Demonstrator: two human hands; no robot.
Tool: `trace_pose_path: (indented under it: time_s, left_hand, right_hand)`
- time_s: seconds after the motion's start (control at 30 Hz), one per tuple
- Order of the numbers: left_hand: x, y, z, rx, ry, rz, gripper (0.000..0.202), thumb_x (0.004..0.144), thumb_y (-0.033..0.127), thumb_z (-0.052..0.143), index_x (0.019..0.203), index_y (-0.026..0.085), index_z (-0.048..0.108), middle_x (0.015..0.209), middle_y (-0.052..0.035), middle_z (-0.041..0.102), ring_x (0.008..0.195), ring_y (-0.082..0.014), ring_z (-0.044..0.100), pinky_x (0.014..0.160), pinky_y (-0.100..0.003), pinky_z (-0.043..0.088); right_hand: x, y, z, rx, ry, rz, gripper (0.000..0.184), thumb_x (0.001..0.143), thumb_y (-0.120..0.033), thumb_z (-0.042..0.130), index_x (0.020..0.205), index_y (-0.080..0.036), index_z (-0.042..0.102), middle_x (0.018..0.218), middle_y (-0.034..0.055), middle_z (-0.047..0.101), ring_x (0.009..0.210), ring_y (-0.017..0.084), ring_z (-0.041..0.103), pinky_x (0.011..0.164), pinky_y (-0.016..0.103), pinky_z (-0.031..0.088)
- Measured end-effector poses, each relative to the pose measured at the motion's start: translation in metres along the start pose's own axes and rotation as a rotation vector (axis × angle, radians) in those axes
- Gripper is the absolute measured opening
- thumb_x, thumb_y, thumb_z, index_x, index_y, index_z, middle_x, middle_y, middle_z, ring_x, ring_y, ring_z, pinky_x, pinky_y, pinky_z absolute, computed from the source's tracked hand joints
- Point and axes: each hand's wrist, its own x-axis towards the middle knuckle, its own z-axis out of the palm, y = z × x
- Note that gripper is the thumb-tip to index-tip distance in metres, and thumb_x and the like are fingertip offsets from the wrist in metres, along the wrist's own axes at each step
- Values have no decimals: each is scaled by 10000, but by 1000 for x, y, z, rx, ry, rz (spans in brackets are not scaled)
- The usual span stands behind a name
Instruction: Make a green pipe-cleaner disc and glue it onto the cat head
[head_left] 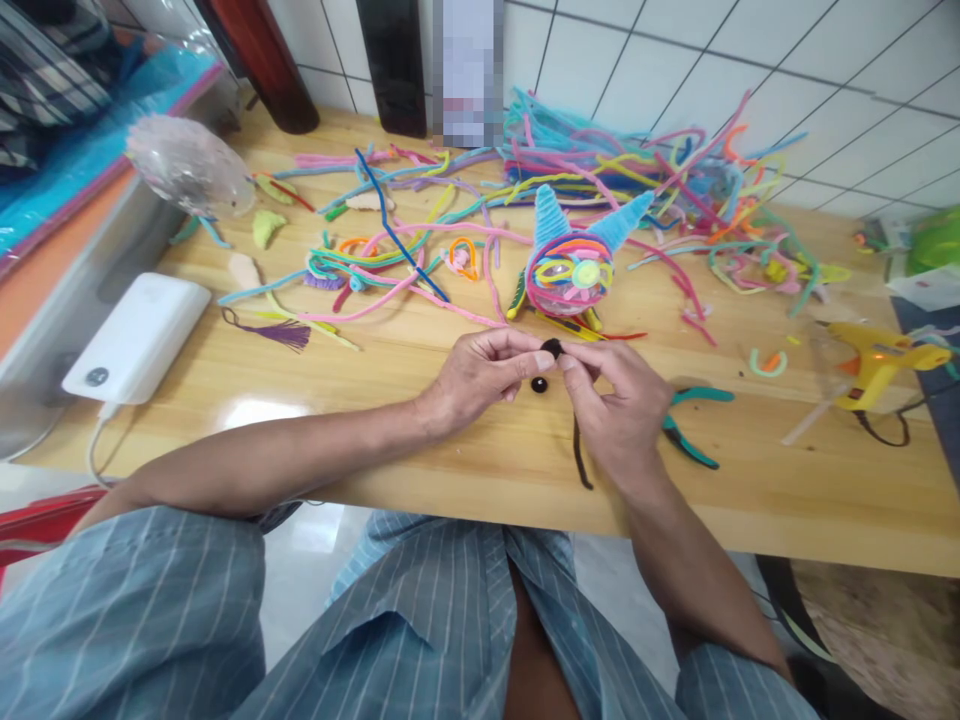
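Between the fingertips of my left hand (491, 375) and my right hand (619, 395) is a small dark coil of black pipe cleaner (552, 347); both hands pinch it. The loose black tail (579, 455) hangs below my right hand over the table. Just under the pinch lies a small round black piece (539, 384) with a shiny centre. Behind my hands stands a round figure (570, 275) of coiled pipe cleaners, with two light-blue pointed ears and a pink rim. Teal-handled pliers (697, 395) lie right of my right hand, partly hidden by it.
Colourful pipe cleaners (585, 165) are heaped along the tiled wall. A yellow glue gun (885, 360) stands at the right. At the left are a white power bank (136, 338) with a cable, a purple tassel (277, 333) and a clear plastic ball (191, 165).
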Motion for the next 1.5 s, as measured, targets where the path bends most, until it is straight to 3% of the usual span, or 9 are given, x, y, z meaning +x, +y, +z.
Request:
trace_pose_path:
  time_s: [0.13,0.4,0.53,0.63,0.77,0.93,1.03,1.2,1.5]
  left_hand:
    - [0,2,2,-45,7,16,530,649,573,1010,880,164,764,701,42,691,478,-38,458,440,-207,351]
    - [-2,-3,3,-40,34,32,477,660,514,1022,891,163,798,779,7,743,544,-59,517,483,-217,394]
    - [0,-6,1,-40,64,87,445,644,503,1033,857,176,819,910,-25,807,770,-117,689,707,-244,559]
    - [2,-7,-1,-30,43,102,447,665,512,1023,879,174,823,976,-42,828,908,-156,739,881,-297,601]
    - [5,1,-3,-5,-57,78,510,663,531,1022,946,165,809,911,-31,801,784,-133,700,768,-274,579]
    - [12,23,-11,83,-93,-47,488,751,595,959,858,168,747,666,29,628,515,-52,428,474,-211,287]
    - [18,32,-17,143,-184,-140,493,721,570,981,814,162,719,618,40,569,484,-44,366,452,-222,223]
    - [23,33,-22,220,-280,-166,445,686,464,1003,858,147,741,722,10,679,493,-34,380,439,-208,224]
    - [16,29,-15,162,-142,-146,495,629,460,1036,860,143,734,595,66,576,475,-32,354,431,-197,222]
  right_hand:
    - [0,-1,0,44,41,60,165,978,-183,719,1084,-275,806,897,-1,844,697,161,739,675,321,606]
    - [-3,-4,4,108,34,166,66,947,-213,734,931,-264,772,795,-24,815,647,158,725,651,315,615]
    - [-3,-3,5,145,21,186,55,951,-219,739,941,-259,774,812,-19,823,664,162,736,650,313,616]
    - [-2,-3,3,122,34,147,67,950,-198,752,944,-261,774,828,-21,825,661,154,728,653,307,606]
    - [1,-2,-3,54,34,102,87,974,-190,739,979,-266,782,844,-19,818,673,152,716,650,305,581]
    - [2,3,-6,11,-14,57,102,990,-196,716,954,-275,769,852,-18,802,676,157,692,669,319,564]
    - [2,5,-5,28,-52,7,123,999,-165,705,971,-269,764,901,-6,813,726,163,714,703,323,567]
    - [3,7,-5,33,-60,-29,115,1008,-159,714,993,-260,766,937,2,821,790,166,741,732,326,577]
    - [4,6,-5,33,-20,-46,141,997,-145,713,1020,-269,774,959,11,823,783,167,733,708,334,570]
